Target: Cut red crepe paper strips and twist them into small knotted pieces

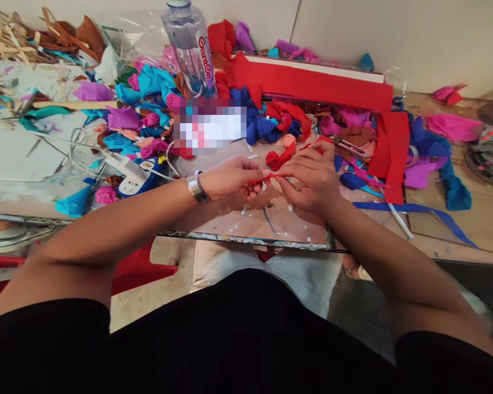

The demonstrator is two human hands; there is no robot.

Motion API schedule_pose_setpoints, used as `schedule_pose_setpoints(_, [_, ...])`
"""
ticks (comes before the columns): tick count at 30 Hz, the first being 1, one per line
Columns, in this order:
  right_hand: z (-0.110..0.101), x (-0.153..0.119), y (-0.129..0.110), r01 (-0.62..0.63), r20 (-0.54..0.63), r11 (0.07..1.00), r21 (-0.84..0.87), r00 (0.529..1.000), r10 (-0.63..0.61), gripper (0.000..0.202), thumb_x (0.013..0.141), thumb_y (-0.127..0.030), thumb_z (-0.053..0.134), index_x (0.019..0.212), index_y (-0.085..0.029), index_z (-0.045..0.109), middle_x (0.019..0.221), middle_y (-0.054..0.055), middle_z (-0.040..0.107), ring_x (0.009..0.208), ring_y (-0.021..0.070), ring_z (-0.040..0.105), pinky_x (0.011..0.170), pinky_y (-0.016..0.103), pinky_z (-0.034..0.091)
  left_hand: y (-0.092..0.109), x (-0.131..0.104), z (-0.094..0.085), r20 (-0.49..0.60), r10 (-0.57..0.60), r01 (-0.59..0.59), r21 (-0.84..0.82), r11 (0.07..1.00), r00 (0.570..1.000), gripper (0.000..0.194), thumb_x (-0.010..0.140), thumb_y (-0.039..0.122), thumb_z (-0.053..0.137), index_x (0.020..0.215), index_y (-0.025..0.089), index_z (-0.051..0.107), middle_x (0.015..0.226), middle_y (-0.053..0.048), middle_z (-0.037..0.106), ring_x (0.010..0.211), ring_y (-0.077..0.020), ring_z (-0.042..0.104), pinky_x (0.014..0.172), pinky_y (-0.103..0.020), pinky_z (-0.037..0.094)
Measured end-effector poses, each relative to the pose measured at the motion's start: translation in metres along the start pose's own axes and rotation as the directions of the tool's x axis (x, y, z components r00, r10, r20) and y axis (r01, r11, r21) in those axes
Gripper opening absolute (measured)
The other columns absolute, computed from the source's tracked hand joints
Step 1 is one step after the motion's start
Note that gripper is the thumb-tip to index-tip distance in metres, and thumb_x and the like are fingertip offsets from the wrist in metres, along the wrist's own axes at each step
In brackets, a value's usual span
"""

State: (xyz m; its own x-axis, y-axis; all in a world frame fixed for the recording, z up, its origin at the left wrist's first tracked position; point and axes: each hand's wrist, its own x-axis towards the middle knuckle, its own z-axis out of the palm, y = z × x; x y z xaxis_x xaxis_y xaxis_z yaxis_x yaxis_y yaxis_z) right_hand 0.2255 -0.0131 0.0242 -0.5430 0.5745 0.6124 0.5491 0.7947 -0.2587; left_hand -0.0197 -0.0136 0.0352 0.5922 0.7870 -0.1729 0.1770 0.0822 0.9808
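Note:
Over the table's front part, my left hand (pixel 235 177) pinches one end of a narrow red crepe paper strip (pixel 266 178). My right hand (pixel 311 179) has its fingers closed on the same strip a short way to the right, so both hands nearly meet. Just behind them is a rolled red paper piece (pixel 273 160); whether it joins the strip I cannot tell. Past my right fingertips, more red paper (pixel 324 143) shows, partly covered by the hand. A utility knife (pixel 348 145) lies to the right of that hand.
Behind the hands stand a water bottle (pixel 191 54) and heaps of coloured crepe paper (pixel 148 82). A blurred white item (pixel 217 128) lies near the middle. Left are a power strip (pixel 142 178) with cable and wooden sticks (pixel 12 41). Wide red paper (pixel 312 82) lies at the back.

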Motion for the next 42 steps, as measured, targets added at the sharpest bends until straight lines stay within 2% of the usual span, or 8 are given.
schedule_pose_setpoints(2, [0.000, 0.001, 0.000, -0.025, -0.013, 1.000, -0.001, 1.000, 0.025, 0.017, 0.100, -0.036, 0.066, 0.089, -0.027, 0.076, 0.090, -0.001, 0.081, 0.094, 0.0252, 0.070, 0.111, 0.055, 0.036, -0.003, 0.000, 0.000, -0.061, 0.210, -0.190, 0.237, 0.953, 0.976, 0.045, 0.099, 0.059, 0.070, 0.105, 0.014, 0.074, 0.089, -0.008, 0.078, 0.072, -0.0163, 0.072, 0.070, -0.029, 0.057])
schedule_pose_setpoints(5, [0.001, 0.001, 0.000, -0.046, -0.022, 0.999, 0.018, 0.999, 0.046, 0.018, 0.099, -0.035, 0.066, 0.085, -0.026, 0.074, 0.087, -0.001, 0.080, 0.089, 0.0240, 0.070, 0.110, 0.053, 0.038, -0.006, -0.002, 0.001, -0.048, 0.499, -0.375, 0.598, 0.708, 0.865, 0.042, 0.098, 0.051, 0.073, 0.120, 0.016, 0.075, 0.115, -0.011, 0.081, 0.098, -0.0210, 0.076, 0.088, -0.032, 0.056])
schedule_pose_setpoints(9, [0.000, 0.002, -0.003, -0.060, -0.017, 0.997, 0.042, 0.998, 0.061, 0.018, 0.098, -0.036, 0.067, 0.085, -0.024, 0.072, 0.086, 0.000, 0.080, 0.086, 0.0232, 0.071, 0.106, 0.050, 0.039, -0.005, -0.006, 0.003, 0.039, 0.552, -0.394, 0.743, 0.541, 0.833, 0.029, 0.108, 0.038, 0.058, 0.103, 0.017, 0.078, 0.094, -0.007, 0.082, 0.081, -0.0168, 0.074, 0.077, -0.028, 0.050])
schedule_pose_setpoints(17, [-0.001, 0.002, -0.006, -0.022, 0.069, 0.997, 0.079, 0.998, 0.016, 0.017, 0.104, -0.035, 0.066, 0.095, -0.025, 0.077, 0.095, 0.001, 0.085, 0.093, 0.0236, 0.074, 0.103, 0.049, 0.036, -0.002, -0.006, 0.005, 0.015, 0.388, -0.320, 0.595, 0.737, 0.922, 0.033, 0.108, 0.039, 0.058, 0.091, 0.017, 0.076, 0.073, -0.001, 0.078, 0.061, -0.0107, 0.069, 0.064, -0.021, 0.049])
schedule_pose_setpoints(23, [0.001, 0.002, 0.000, 0.014, 0.039, 0.999, 0.051, 0.999, -0.016, 0.016, 0.106, -0.033, 0.067, 0.098, -0.025, 0.078, 0.098, 0.001, 0.086, 0.090, 0.0219, 0.076, 0.107, 0.050, 0.038, 0.002, -0.004, 0.004, 0.083, 0.059, -0.066, 0.079, 0.995, 0.995, 0.035, 0.101, 0.047, 0.070, 0.086, 0.015, 0.071, 0.072, -0.003, 0.075, 0.058, -0.0123, 0.072, 0.059, -0.022, 0.058])
schedule_pose_setpoints(30, [-0.001, 0.001, 0.004, 0.130, -0.007, 0.991, 0.014, 0.991, -0.130, 0.014, 0.106, -0.034, 0.068, 0.103, -0.028, 0.080, 0.095, 0.000, 0.086, 0.086, 0.0199, 0.077, 0.102, 0.047, 0.045, 0.014, -0.006, 0.001, 0.189, -0.115, 0.177, -0.352, 0.919, 0.975, 0.027, 0.088, 0.035, 0.089, 0.087, 0.012, 0.075, 0.069, -0.002, 0.072, 0.056, -0.0095, 0.068, 0.056, -0.019, 0.057])
schedule_pose_setpoints(37, [-0.007, 0.000, 0.002, 0.194, 0.007, 0.980, -0.047, 0.981, -0.194, 0.012, 0.106, -0.028, 0.067, 0.107, -0.029, 0.079, 0.098, -0.001, 0.085, 0.092, 0.0198, 0.075, 0.094, 0.042, 0.049, 0.011, -0.006, 0.000, 0.137, -0.163, 0.206, -0.412, 0.888, 0.977, 0.035, 0.092, 0.043, 0.083, 0.084, 0.010, 0.074, 0.073, -0.006, 0.072, 0.059, -0.0127, 0.069, 0.058, -0.024, 0.060])
schedule_pose_setpoints(42, [-0.004, 0.002, -0.001, 0.115, -0.017, 0.992, -0.046, 0.993, -0.116, 0.010, 0.103, -0.030, 0.069, 0.100, -0.028, 0.078, 0.091, 0.000, 0.084, 0.087, 0.0214, 0.074, 0.103, 0.048, 0.045, 0.010, -0.005, 0.001, 0.105, -0.043, 0.061, -0.168, 0.984, 0.994, 0.038, 0.091, 0.049, 0.082, 0.088, 0.012, 0.072, 0.073, -0.004, 0.071, 0.060, -0.0124, 0.068, 0.060, -0.024, 0.057])
